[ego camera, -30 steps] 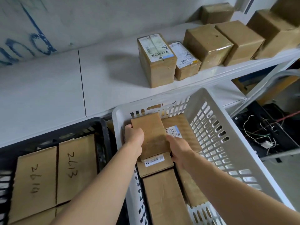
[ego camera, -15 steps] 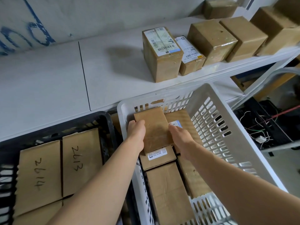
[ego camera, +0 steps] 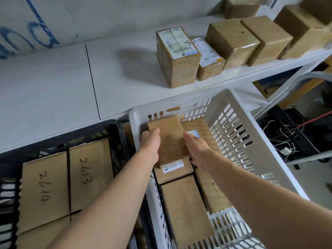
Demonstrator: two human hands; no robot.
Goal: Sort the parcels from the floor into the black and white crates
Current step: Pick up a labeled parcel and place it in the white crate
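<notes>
While the white shelf (ego camera: 53, 87) runs beyond the hands, its taped cartons (ego camera: 177, 69) sit well apart from the grip and play no part.

White crate (ego camera: 179, 105): encloses both hands. Several brown parcels lie in it.

Black crate (ego camera: 71, 139): just left of the left forearm. It holds flat parcels, two marked 2613 (ego camera: 90, 173) and 2614 (ego camera: 45, 187).

Flat parcel (ego camera: 168, 141): between the two hands, low at the crate's far end. It lies partly over a labelled parcel (ego camera: 172, 169) on the wrist side of the grip. Whether it has fully settled I cannot tell.

Left hand (ego camera: 150, 141): fingers curl around the parcel's left edge, thumb on top.

Right hand (ego camera: 195, 146): fingers lie straight along the right edge, touching it rather than clasping.

Judgement: the step is setting this parcel into the white crate, near its end. Next move calls for letting the left fingers go, lifting both hands clear of the crate walls, and going back to the floor for another.
</notes>
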